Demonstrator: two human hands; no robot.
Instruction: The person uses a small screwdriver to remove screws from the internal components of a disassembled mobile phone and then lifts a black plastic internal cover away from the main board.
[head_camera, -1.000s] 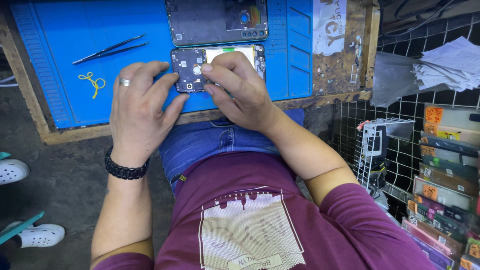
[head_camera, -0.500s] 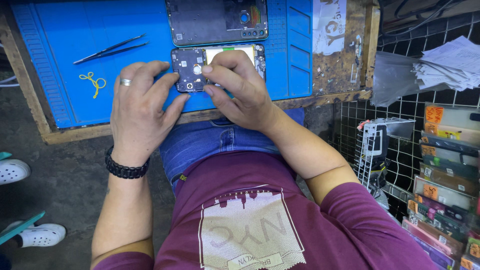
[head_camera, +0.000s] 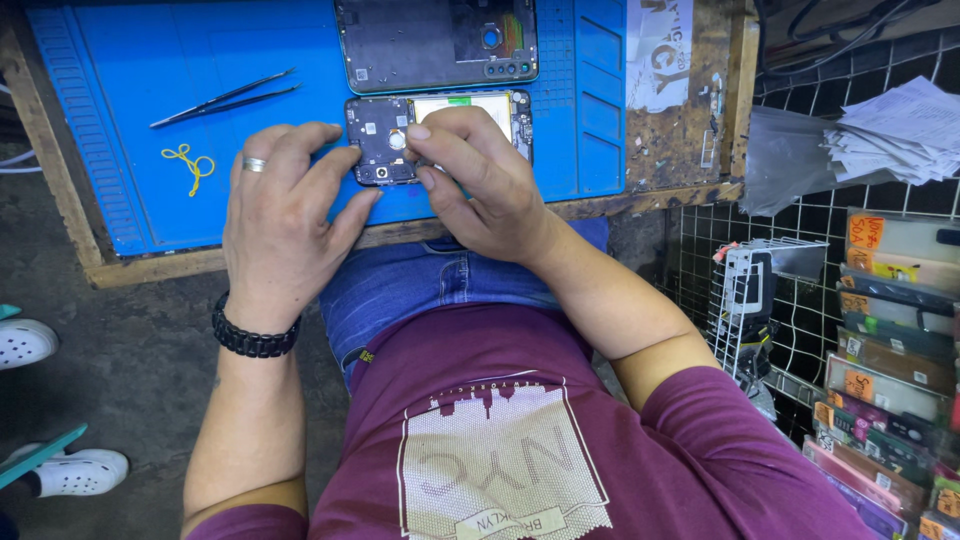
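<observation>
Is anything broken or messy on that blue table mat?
The phone under both hands has its back off, so its insides show; the removed back cover lies just above it. A yellow wire scrap lies loose beside the tweezers. The wooden bench edge looks scuffed. Nothing spilled.

A worn wooden bench (head_camera: 690, 120) carries a blue mat (head_camera: 200, 130) and what looks like a white sticker (head_camera: 657, 55).

Left hand (head_camera: 280, 215) flat, fingers spread, right hand (head_camera: 475, 180) curled, fingertips pressing
</observation>
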